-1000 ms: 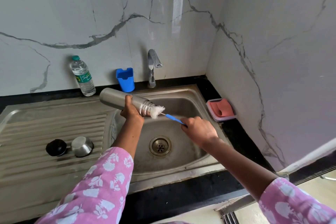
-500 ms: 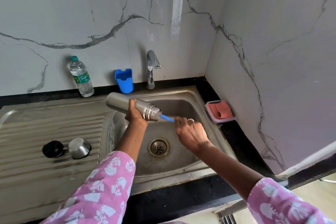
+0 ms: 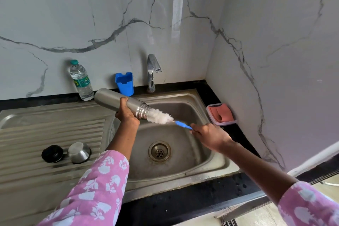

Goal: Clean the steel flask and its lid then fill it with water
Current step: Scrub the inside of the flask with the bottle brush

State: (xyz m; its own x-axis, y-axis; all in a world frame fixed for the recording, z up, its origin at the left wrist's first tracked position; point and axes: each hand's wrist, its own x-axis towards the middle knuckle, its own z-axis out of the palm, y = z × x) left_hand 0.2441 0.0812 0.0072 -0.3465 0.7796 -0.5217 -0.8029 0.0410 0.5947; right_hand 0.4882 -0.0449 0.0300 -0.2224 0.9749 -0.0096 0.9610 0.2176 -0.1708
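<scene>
My left hand grips the steel flask around its middle and holds it nearly level over the sink, mouth toward the right. My right hand holds the blue handle of a bottle brush. The white bristles stick mostly out of the flask's mouth, blurred by motion. On the ribbed drainboard at the left lie the black inner stopper and the steel cup lid, side by side.
The tap stands behind the basin, with no water running. A blue plastic holder and a clear water bottle stand against the marble wall. A pink sponge in a small tray sits on the black counter at the right.
Half a second ago the brush was pushed deep inside the flask. My right hand has drawn it back out to the right, so the bristles show again.
</scene>
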